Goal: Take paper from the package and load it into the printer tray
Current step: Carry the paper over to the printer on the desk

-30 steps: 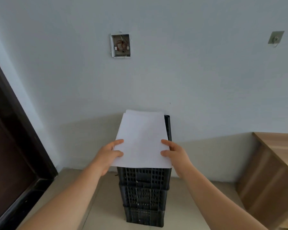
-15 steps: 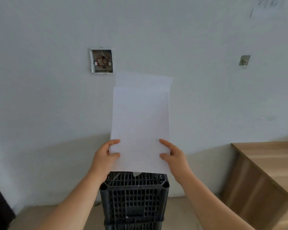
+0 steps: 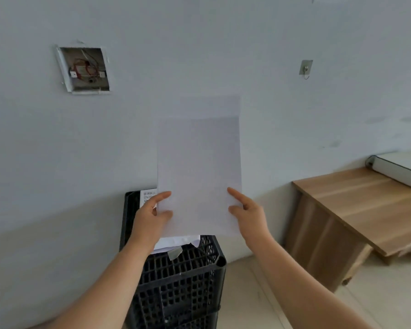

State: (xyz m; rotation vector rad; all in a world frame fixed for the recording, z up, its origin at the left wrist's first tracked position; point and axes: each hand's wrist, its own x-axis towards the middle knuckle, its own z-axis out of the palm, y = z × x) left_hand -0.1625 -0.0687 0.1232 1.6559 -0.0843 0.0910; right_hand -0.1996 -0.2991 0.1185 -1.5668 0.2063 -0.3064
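Paper [image 3: 198, 167], a thin stack of white sheets, stands upright in the air at the middle of the view, gripped by both hands at its lower side edges. The left hand [image 3: 151, 218] pinches the left edge, thumb on the near face and forefinger stretched up along the margin. The right hand [image 3: 248, 212] pinches the right edge in the same way, thumb on the front, forefinger pointing toward 11 o'clock. A rear sheet rides higher than the front one, so its top edge shows as a paler band above.

Just below the stack, toward 6 o'clock, stands a pile of black plastic crates [image 3: 180, 286] with latticed walls. The opened package [image 3: 176, 242] of white sheets lies in the top crate, its torn wrapper curling at the near edge and a printed label showing at 10 o'clock from the left hand. The held sheets hang clear above it.

At 3 o'clock from the hands a wooden table [image 3: 356, 200] stands against the wall, and on its far end, at the right border, lies the grey and white corner of a printer [image 3: 396, 170]; its tray cannot be seen. On the pale wall [image 3: 199, 43], at 10 o'clock, is an open electrical box [image 3: 84, 68] with red wires, and at 2 o'clock a small metal hook [image 3: 305, 67].
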